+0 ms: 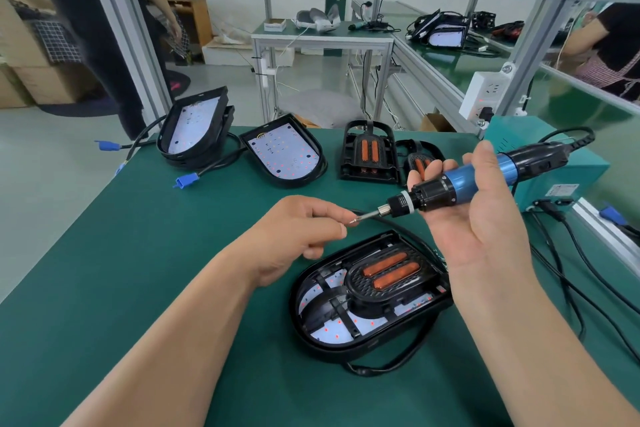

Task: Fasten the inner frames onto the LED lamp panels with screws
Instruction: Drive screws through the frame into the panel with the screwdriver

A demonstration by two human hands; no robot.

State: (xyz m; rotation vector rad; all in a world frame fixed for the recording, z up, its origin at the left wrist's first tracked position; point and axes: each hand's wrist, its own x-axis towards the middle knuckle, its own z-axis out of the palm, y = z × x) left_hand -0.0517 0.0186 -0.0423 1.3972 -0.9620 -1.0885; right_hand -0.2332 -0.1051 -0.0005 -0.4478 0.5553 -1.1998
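- Left hand [304,229]: thumb and forefinger pressed together in a pinch on what looks like a small screw [353,221]. It is too small to identify with certainty. The other fingers are curled under the palm.
- The small screw sits at the very tip of the bit [369,215], above the far edge of the near lamp panel [332,334] and off the mat.
- Right hand [485,218]: palm up, fingers [426,170] curled loosely around the barrel of the electric screwdriver [460,180], thumb raised over the blue section. The tool lies nearly level and points left toward the left hand.
- The near lamp panel lies flat on the green mat [173,253], below both hands. Its black housing holds an inner frame [377,293] seated over the white LED board. The frame carries two orange bars.
- A black cable [391,362] loops out from the near side of the near lamp panel.
- Beyond the near lamp panel, to the far left: a leaning stack of lamp panels [194,125], then one open panel [284,156] with its LED board bare.
- Straight beyond the near lamp panel: two loose inner frames [369,152], the second [420,159] partly hidden behind the right fingers.
- Right of the near lamp panel, behind the right hand: a teal box [561,166].
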